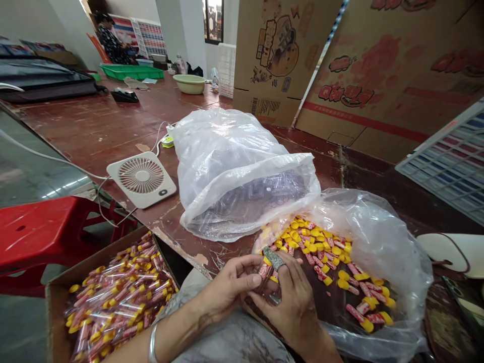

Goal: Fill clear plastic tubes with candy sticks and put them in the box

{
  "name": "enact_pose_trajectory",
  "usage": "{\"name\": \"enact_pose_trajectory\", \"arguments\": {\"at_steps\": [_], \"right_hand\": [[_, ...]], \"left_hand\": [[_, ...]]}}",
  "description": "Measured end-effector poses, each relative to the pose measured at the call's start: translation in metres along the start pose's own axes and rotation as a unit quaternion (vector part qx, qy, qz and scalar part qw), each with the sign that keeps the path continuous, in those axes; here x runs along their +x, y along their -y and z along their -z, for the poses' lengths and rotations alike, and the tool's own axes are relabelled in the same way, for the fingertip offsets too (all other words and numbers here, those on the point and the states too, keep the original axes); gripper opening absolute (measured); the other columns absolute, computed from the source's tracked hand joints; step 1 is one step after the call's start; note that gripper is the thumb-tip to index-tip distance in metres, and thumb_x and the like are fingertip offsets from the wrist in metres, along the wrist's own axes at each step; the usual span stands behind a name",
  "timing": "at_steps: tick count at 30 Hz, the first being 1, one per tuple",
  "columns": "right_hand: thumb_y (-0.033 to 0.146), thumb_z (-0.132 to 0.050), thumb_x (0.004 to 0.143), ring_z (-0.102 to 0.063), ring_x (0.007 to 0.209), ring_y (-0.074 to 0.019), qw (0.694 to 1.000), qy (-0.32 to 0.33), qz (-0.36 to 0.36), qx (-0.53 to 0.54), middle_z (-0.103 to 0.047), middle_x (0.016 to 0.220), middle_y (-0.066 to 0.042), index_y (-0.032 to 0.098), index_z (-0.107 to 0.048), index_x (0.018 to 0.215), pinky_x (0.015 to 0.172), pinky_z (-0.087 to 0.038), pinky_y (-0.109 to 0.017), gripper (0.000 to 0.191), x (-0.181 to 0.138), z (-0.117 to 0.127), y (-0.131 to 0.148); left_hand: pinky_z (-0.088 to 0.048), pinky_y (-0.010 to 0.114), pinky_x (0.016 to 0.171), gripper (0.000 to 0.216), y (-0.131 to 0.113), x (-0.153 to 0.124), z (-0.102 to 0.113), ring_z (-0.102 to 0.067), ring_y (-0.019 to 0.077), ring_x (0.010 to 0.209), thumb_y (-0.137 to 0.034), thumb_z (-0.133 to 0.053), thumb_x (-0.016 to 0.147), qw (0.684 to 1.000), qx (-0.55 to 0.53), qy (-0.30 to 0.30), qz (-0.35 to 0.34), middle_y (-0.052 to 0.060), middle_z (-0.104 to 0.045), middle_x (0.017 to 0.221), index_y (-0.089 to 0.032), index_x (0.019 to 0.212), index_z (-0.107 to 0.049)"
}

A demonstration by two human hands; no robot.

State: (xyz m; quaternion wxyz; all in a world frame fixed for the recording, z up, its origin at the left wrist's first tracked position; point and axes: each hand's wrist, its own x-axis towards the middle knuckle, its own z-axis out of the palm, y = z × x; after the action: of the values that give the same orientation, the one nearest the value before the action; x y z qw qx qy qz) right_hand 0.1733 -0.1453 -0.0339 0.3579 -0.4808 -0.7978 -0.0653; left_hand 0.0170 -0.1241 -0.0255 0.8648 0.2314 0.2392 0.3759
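In front of my lap, my left hand [239, 282] is closed on a small tube with a yellow cap and pink-and-white patterned contents [265, 268]. My right hand [293, 297] meets it from the other side, fingers curled around the tube's end, partly hiding it. A grey speckled wrap [274, 258] covers a fingertip of my right hand. Just beyond lie many loose yellow-capped pink pieces [321, 247] on an open clear plastic bag [372, 222]. At lower left, a cardboard box [56, 307] holds many clear tubes [117, 297] with yellow caps and pink contents.
A large white sack [230, 146] with clear items inside lies open on the red-brown table [75, 123]. A white fan [141, 179] with cords stands near the edge, by a red stool [41, 227]. Cardboard boxes [378, 65] line the back. A person [109, 40] sits far left.
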Motion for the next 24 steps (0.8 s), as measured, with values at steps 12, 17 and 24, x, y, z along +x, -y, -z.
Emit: {"name": "enact_pose_trajectory", "arguments": {"at_steps": [12,17,24], "right_hand": [[0.046,-0.064,0.091,-0.072,0.082,-0.0271,0.967,0.147,-0.158,-0.132,-0.07,0.09,-0.01,0.018,-0.059,0.102,0.068,-0.057,-0.037,0.03,-0.012,0.01,-0.047],[0.042,-0.067,0.09,-0.068,0.061,-0.0203,0.942,0.238,-0.153,-0.181,-0.068,0.082,-0.005,0.022,-0.059,0.091,0.053,-0.047,-0.029,0.022,-0.03,-0.011,-0.037],[0.038,-0.044,0.102,-0.068,0.069,-0.0196,0.984,0.102,-0.146,-0.029,-0.066,0.082,-0.006,0.021,-0.06,0.086,0.061,-0.054,-0.03,0.028,-0.027,0.001,-0.04]], "left_hand": [[-0.046,0.034,0.071,0.022,-0.091,0.007,0.046,-0.064,0.0259,0.084,-0.019,-0.051,0.085,0.537,0.785,-0.293,-0.094,0.009,-0.067,0.096,-0.018,0.104,-0.06],[-0.051,0.042,0.073,0.028,-0.11,0.027,0.067,-0.07,0.0361,0.089,-0.017,-0.042,0.091,0.377,0.871,-0.313,0.031,0.022,-0.068,0.103,-0.008,0.106,-0.065],[-0.051,0.034,0.086,0.025,-0.101,0.021,0.073,-0.067,0.0249,0.099,-0.03,-0.056,0.091,0.527,0.825,-0.199,-0.039,0.01,-0.068,0.111,-0.018,0.109,-0.069]]}}
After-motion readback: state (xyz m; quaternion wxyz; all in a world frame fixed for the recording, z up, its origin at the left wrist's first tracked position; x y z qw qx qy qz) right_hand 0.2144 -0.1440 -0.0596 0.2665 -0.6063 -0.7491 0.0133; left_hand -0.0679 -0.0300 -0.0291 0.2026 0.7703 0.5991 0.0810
